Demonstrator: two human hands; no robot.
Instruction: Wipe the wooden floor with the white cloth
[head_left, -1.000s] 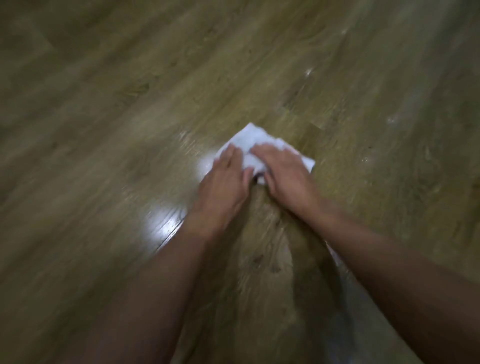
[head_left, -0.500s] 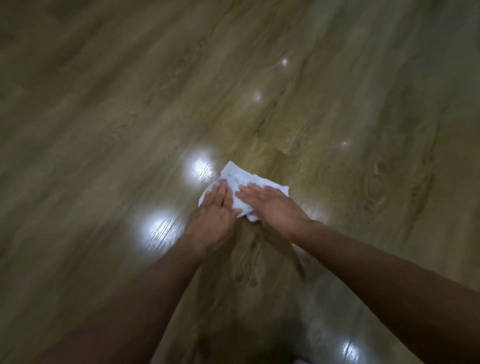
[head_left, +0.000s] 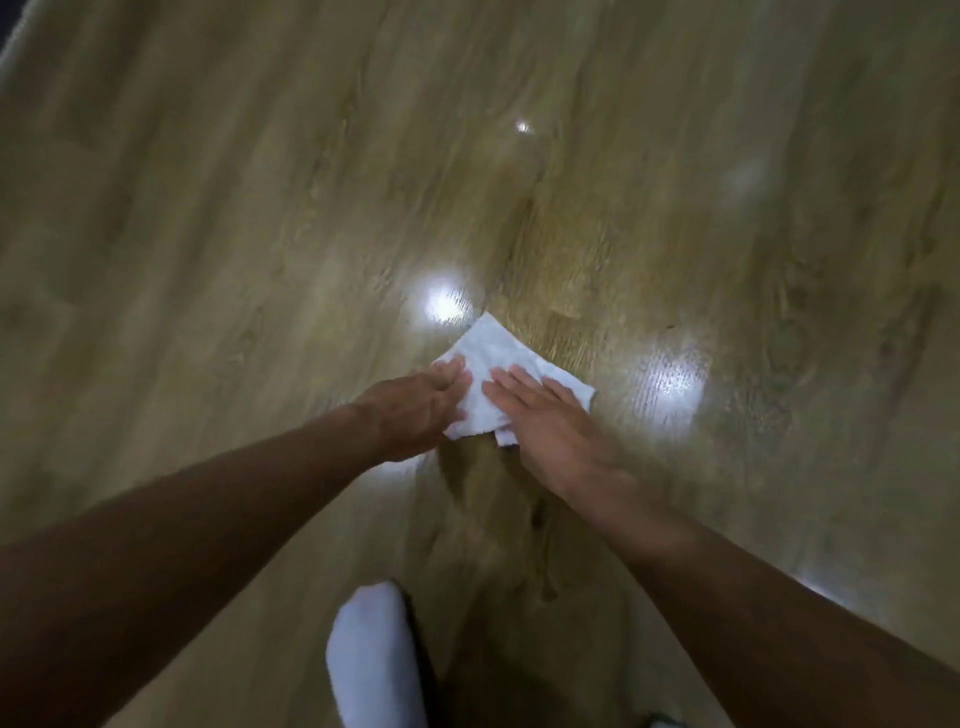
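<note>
The wooden floor (head_left: 208, 234) is filling the whole view, with shiny boards running away at a slant. Bright spots of light (head_left: 441, 304) are shining on it.

The white cloth (head_left: 493, 358) is lying flat on the floor, right under the fingers of both hands. The left hand (head_left: 410, 410) is resting on the cloth's left edge, and its fingers (head_left: 452, 371) are lying straight, not curled. The right hand (head_left: 550, 431) is pressing down on the right part, and its fingers (head_left: 519, 384) are lying flat and spread a little. Neither hand is pinching or grabbing the cloth.

Most of the cloth is sticking out past the fingertips. Its pointed corner is pointing away from the person, and that looks like its long way. A small bit is peeking out between the two palms. Both hands are touching it, but the right hand is covering more.

A foot in a white sock (head_left: 374, 665) is standing well behind the wrists, between the two arms. Past the fingertips only bare boards and light spots are showing, so nothing looks to be blocking a push forward. Pulling back far might be bringing the cloth toward the sock.
</note>
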